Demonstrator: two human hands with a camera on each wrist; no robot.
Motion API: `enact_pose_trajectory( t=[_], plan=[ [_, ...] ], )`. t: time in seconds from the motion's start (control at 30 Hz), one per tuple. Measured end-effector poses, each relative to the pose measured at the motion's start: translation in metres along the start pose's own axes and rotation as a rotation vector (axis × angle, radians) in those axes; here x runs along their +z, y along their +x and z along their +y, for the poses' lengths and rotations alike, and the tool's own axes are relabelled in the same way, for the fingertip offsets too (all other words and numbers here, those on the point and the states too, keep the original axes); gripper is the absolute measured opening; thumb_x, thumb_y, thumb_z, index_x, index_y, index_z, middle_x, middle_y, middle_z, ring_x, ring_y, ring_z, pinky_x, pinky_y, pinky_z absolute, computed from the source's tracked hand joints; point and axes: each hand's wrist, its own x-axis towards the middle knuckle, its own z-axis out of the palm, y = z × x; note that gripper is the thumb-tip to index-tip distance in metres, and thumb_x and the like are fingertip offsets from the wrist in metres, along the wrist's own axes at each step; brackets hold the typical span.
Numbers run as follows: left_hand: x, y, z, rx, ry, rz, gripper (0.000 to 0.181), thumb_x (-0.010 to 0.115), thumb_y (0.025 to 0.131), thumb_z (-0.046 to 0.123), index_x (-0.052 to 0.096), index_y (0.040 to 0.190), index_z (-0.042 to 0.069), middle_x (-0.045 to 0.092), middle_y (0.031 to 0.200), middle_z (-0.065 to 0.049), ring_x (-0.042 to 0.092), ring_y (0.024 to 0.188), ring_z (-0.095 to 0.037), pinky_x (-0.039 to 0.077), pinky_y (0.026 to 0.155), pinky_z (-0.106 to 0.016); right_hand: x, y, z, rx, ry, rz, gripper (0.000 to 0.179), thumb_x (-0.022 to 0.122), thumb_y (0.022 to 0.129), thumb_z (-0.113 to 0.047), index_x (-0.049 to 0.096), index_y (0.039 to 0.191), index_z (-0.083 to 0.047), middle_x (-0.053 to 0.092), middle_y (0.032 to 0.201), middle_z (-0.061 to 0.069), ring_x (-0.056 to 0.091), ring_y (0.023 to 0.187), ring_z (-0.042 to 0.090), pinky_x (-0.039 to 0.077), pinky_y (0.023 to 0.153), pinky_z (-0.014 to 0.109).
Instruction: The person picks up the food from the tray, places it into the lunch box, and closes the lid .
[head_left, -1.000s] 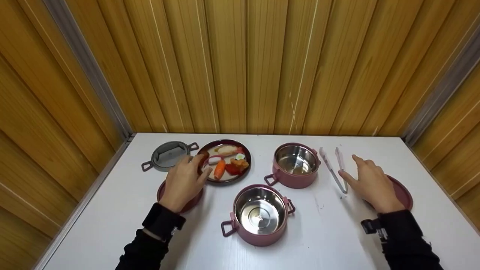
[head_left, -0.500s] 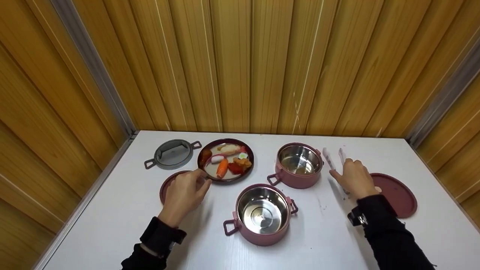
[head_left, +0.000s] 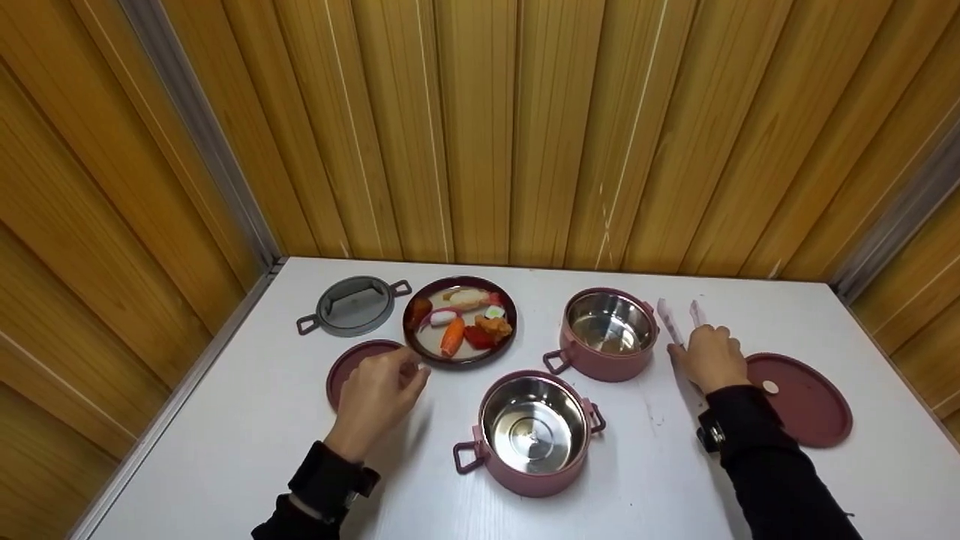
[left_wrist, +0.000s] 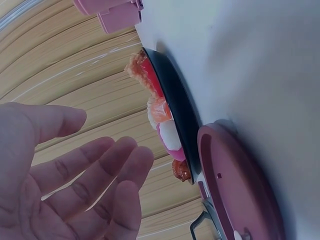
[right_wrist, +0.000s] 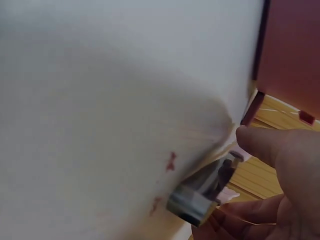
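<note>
In the head view my right hand point(head_left: 712, 358) is over the tongs point(head_left: 670, 319), whose two pale arms reach out beyond it. Seen from the right wrist, thumb and curled fingers lie on either side of the tongs point(right_wrist: 202, 192) near their metal bend, the rest hidden by the hand. My left hand point(head_left: 379, 394) hovers empty above a small dark red lid point(head_left: 352, 367), its fingers loosely bent in the left wrist view. Beyond it is a brown-rimmed plate point(head_left: 459, 364) of food pieces, among them an orange carrot-like one point(head_left: 452, 337).
One pink pot point(head_left: 534, 480) with a steel inside stands at the front middle, another pink pot point(head_left: 607, 366) behind it to the right. A grey lid point(head_left: 356, 306) lies at the back left. A larger dark red lid point(head_left: 810, 405) lies right of my right hand.
My right hand has moved left and down onto the tongs, and its fingers have curled in. The left hand has drawn back slightly from the plate. The head view has shifted a little.
</note>
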Motion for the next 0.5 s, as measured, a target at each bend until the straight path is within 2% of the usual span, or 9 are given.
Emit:
enact_pose_trajectory(
  t=[0.23,0.5],
  plan=[
    [0.0025,-0.001,-0.0008,-0.005,0.004,-0.008,0.008,0.084,0.097,0.02,0.081,0.094,0.014,0.081,0.084,-0.001,0.078,0.079,-0.022,0.064,0.067,-0.043,0.002,0.0022,0.0009,0.004,-0.021,0.034,0.054,0.068,0.105,-0.025,0.061,0.104,0.029,0.059,0.105,0.052,0.067,0.096,0.066,0.058,0.079,0.071],
    [0.0033,-0.0012,-0.0017,-0.03,0.001,-0.032,0.007,0.083,0.097,0.02,0.082,0.097,0.013,0.082,0.086,-0.001,0.077,0.079,-0.022,0.064,0.069,-0.045,0.0004,0.0041,0.0037,-0.015,-0.005,0.005,0.05,0.066,0.105,-0.021,0.06,0.104,0.028,0.062,0.103,0.05,0.068,0.094,0.065,0.058,0.079,0.07]
  ],
)
